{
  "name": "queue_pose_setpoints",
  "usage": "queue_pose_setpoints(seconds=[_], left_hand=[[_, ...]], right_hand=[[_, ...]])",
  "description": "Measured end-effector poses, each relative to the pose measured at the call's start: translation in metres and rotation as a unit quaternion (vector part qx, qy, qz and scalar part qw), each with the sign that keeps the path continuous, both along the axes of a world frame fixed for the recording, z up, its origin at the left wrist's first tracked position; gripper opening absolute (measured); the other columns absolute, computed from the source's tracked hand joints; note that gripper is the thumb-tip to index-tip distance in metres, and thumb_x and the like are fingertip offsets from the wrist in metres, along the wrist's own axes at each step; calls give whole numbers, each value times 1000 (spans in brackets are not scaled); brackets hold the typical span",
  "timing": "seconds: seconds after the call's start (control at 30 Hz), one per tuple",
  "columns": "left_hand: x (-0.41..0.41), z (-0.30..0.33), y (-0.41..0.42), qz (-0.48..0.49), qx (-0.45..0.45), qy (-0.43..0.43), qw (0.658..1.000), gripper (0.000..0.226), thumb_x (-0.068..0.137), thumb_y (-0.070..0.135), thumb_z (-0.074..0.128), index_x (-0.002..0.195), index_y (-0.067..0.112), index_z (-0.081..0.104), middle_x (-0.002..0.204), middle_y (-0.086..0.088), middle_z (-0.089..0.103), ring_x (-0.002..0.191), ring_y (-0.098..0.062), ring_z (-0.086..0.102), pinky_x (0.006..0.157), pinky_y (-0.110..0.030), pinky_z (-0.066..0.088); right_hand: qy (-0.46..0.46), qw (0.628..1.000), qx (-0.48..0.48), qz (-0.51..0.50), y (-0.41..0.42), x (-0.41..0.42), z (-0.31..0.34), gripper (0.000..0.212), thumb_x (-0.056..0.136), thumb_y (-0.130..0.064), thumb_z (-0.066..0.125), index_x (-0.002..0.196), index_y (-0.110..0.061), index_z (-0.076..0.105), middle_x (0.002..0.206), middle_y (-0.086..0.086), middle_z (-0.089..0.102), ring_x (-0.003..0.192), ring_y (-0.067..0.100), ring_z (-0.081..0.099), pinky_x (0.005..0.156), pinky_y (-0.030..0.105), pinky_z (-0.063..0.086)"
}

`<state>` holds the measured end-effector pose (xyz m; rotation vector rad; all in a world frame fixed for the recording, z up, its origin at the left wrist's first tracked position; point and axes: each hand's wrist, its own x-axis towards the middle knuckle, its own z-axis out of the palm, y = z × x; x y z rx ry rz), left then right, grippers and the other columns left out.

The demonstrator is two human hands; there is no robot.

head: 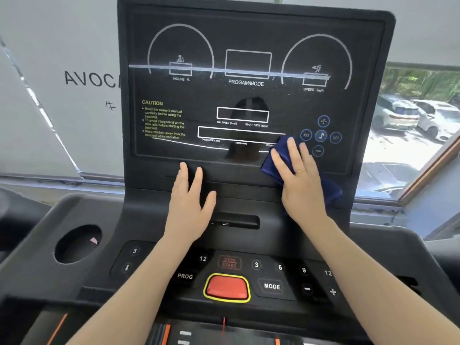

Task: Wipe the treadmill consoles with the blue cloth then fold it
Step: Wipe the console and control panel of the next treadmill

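Pressing flat with straight fingers, the right hand (297,179) pins the blue cloth (281,159) against the lower right area of the console display panel (239,95). The cloth lies directly under the palm, bunched, its long axis running from about 11 o'clock at the fingertips to 5 o'clock near the wrist. The left hand (190,202) holds nothing; its fingers are straight and slightly spread, resting on the ledge (231,175) below the panel, at 9 o'clock from the cloth and well apart from it. The right hand is therefore the working hand. The unwiped span of panel extends from the cloth toward 9 and 12 o'clock, so the next stroke probably runs that way. Media buttons (321,135) sit just beside the cloth at 1 o'clock. The red stop button (227,287) lies at 6 o'clock, between the forearms.
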<state>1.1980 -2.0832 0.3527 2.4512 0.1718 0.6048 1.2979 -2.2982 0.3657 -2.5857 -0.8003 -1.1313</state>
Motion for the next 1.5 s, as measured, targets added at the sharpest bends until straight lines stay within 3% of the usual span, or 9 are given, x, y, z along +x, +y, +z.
queue_pose_setpoints(seconds=[0.23,0.5,0.77,0.9,0.97,1.07,1.17,1.3,1.5], left_hand=[[-3,17,50,-4,-26,-94,995,47,93,22,44,138,8,41,142,-6,43,132,-15,33,104,-15,15],[3,19,124,10,-96,-79,992,55,99,28,34,148,15,12,156,3,1,136,1,-1,111,-19,2],[-7,18,156,-55,-263,-30,963,48,101,21,28,147,22,14,141,23,19,129,12,18,91,10,11],[-27,28,153,-114,-242,-82,960,38,98,24,40,129,42,27,127,36,32,112,28,32,93,4,24],[-38,30,149,-160,-262,-80,948,41,90,39,43,127,46,26,129,29,38,116,17,40,97,-5,32],[-51,37,140,-259,-388,-25,884,49,94,19,51,130,38,26,121,18,49,99,12,55,81,-8,44],[-51,39,132,-284,-306,-14,909,45,89,11,59,117,41,42,105,24,57,91,0,59,77,-16,49],[-49,39,124,-218,-320,-35,921,26,89,14,58,100,37,50,92,22,59,87,-6,59,77,-28,53],[-48,49,126,-133,-487,-9,863,6,93,17,52,98,19,54,91,0,61,78,-10,63,60,-22,54]], right_hand=[[-12,992,-90,89,77,-11,-1,64,72,2,37,132,-15,54,145,15,40,133,36,28,110,43,18],[27,984,-104,143,194,-28,9,75,64,9,69,133,-17,53,145,13,41,133,37,38,111,44,19],[119,964,-79,223,256,-34,21,76,65,19,63,132,-14,53,145,10,42,134,33,37,111,39,22],[337,882,161,286,232,-68,46,57,87,15,45,137,-12,42,131,-13,46,124,-5,38,101,5,27],[386,845,238,284,216,-87,51,46,88,10,49,127,-15,45,125,-15,52,117,-7,47,99,9,34],[498,744,339,289,200,-104,53,27,87,9,54,103,-13,54,111,-11,63,100,2,62,85,21,51],[555,695,390,240,195,-112,51,14,87,4,58,92,-9,58,89,-4,68,79,14,65,70,24,54],[469,808,331,132,193,-119,41,7,89,-19,61,94,-22,58,93,-3,66,86,15,63,77,28,53],[536,775,293,161,172,-131,30,21,88,-16,63,108,-20,61,102,-8,68,91,5,64,81,20,51]])
